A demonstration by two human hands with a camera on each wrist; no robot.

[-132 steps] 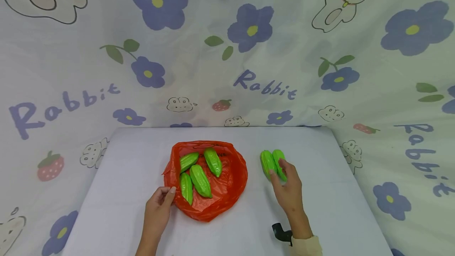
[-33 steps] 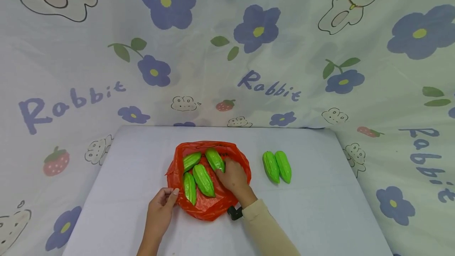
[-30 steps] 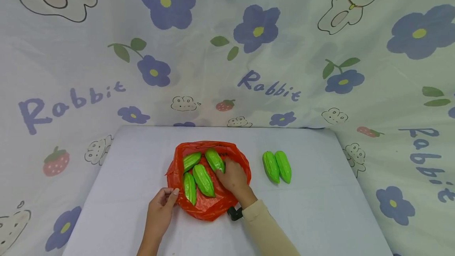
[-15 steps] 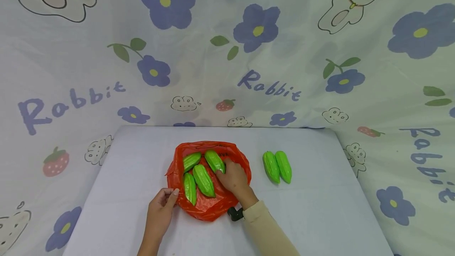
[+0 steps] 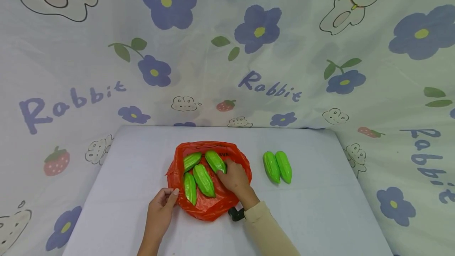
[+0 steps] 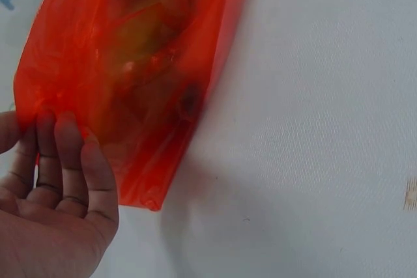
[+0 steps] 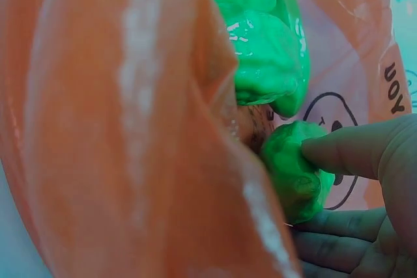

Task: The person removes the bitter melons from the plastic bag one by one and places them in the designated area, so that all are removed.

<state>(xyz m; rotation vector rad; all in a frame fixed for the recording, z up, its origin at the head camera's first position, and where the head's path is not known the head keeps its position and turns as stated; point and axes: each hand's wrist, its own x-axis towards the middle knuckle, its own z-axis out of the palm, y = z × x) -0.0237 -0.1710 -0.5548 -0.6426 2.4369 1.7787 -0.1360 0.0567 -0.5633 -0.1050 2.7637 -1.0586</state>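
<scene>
Between right fingers [image 7: 352,224], gourd [image 5: 215,161] aslant, left-forward

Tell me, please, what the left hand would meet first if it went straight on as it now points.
The red bag, whose side the left hand touches. Behind that wall, probably the nearest green vegetable, though depth is unclear.
</scene>
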